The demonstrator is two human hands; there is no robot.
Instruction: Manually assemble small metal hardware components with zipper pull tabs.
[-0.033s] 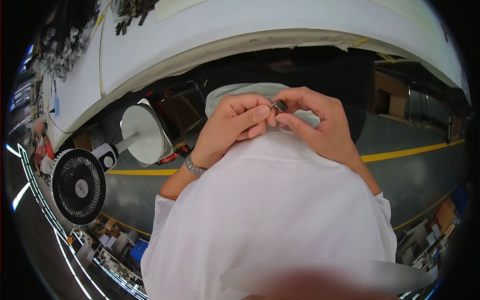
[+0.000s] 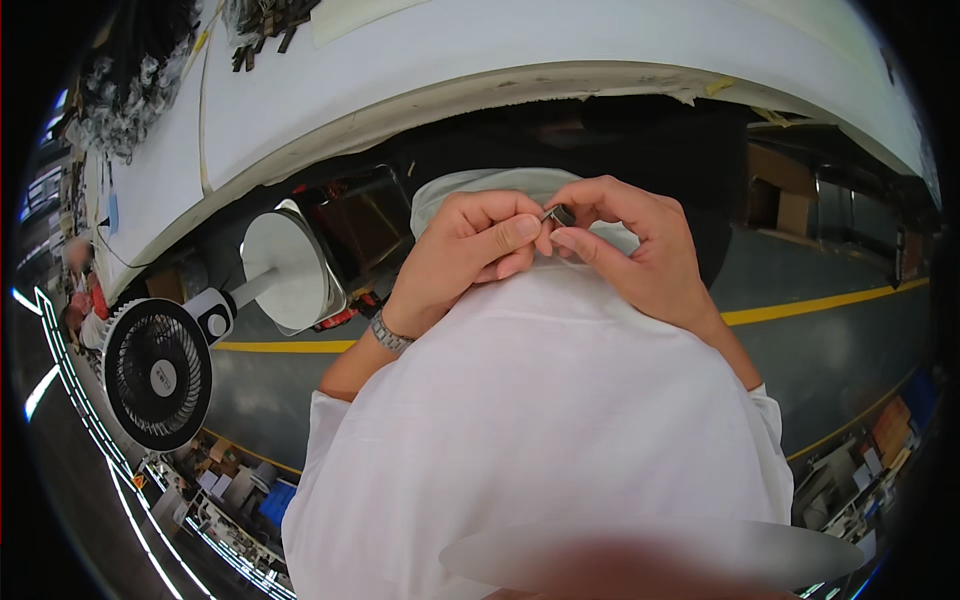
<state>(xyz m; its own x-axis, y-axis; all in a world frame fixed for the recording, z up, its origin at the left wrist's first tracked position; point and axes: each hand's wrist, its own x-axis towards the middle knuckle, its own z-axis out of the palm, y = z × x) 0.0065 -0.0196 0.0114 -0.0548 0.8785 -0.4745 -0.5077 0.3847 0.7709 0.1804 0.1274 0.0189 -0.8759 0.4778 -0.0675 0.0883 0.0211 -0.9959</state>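
Note:
In front of my lap, a small dark curled piece (image 2: 560, 215) is pinched between my two hands; its exact kind is too small to make out. The thumb and fingers of my left hand (image 2: 470, 240) close on its left end. My right hand (image 2: 635, 240) bends round its other end, forefinger over the top and thumb below. Both hands are close together over my white shirt, near the table edge, with a metal watch on the left wrist.
A white table (image 2: 400, 55) curves across the far side, carrying dark strips (image 2: 275, 25) and a dark bundle with clear plastic (image 2: 115, 105) at far left. A white fan (image 2: 158, 375) stands left. Cardboard boxes (image 2: 790, 190) lie under the table at right.

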